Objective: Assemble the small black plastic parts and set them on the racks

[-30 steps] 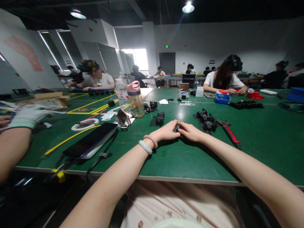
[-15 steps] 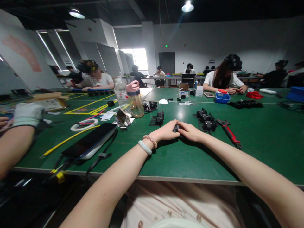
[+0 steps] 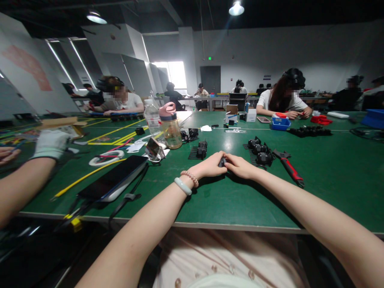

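Note:
My left hand (image 3: pixel 211 165) and my right hand (image 3: pixel 241 166) meet on the green table (image 3: pixel 228 200), fingers curled round a small black part (image 3: pixel 222 161) held between them. Most of that part is hidden by my fingers. A pale bangle and a bead bracelet sit on my left wrist. Just beyond my hands lie a black slotted rack (image 3: pixel 200 150) with a few black parts on it and a cluster of similar black parts (image 3: pixel 259 153) on another rack.
Red-handled pliers (image 3: pixel 290 168) lie right of the cluster. A pink-capped bottle (image 3: pixel 171 126), a clear bottle, a dark tablet (image 3: pixel 114 178), straps and tape sit at left. A neighbour's gloved hand (image 3: pixel 51 143) reaches in at far left. Other people work at the table's far side.
My hands have stayed put on the small black part. The neighbour's gloved hand at left has shifted a little to the right.

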Demonstrator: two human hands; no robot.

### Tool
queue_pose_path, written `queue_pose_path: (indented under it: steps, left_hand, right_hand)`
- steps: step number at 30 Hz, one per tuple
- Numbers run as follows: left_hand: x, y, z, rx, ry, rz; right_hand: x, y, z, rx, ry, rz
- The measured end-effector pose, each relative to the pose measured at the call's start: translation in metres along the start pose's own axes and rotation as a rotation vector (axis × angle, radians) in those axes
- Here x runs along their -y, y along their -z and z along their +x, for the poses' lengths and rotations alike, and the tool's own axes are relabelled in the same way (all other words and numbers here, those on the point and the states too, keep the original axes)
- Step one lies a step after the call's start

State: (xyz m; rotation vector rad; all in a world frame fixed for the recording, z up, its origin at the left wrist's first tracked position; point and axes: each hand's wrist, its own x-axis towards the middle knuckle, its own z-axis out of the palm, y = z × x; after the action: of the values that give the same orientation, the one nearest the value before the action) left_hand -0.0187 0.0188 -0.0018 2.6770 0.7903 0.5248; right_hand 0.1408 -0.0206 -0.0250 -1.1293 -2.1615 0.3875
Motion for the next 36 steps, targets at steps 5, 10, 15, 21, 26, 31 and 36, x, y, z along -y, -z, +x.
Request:
queue_pose_path:
  steps: [5, 10, 15, 21, 26, 31, 36]
  left_hand:
    - [-0.0002, 0.0003, 0.0, 0.005, 0.008, -0.004]
    - [-0.0003, 0.0006, 0.0002, 0.002, -0.002, -0.016]
    - [-0.0006, 0.0006, 0.0001, 0.011, 0.005, -0.02]
    - [-0.0001, 0.0009, -0.0004, 0.006, -0.011, -0.013]
    - [-0.0003, 0.001, -0.0004, 0.005, -0.015, -0.013]
    - [-0.0017, 0.0013, -0.0003, 0.006, 0.004, -0.019]
    - [-0.0015, 0.0012, -0.0003, 0.006, 0.006, -0.016]
  right_hand:
    - [-0.0002, 0.0, -0.0002, -0.001, -0.006, 0.002]
    - [0.001, 0.0004, -0.0004, -0.001, 0.0, 0.002]
    - [0.0017, 0.0004, 0.0, 0.003, 0.008, -0.01]
    - [0.0019, 0.001, -0.0006, 0.001, 0.005, -0.008]
    - [0.0014, 0.0005, -0.0006, -0.005, 0.007, 0.001]
    - [0.0011, 0.0005, -0.0002, -0.002, 0.003, 0.009]
    - [0.0017, 0.0009, -0.0005, 0.003, 0.0, 0.002]
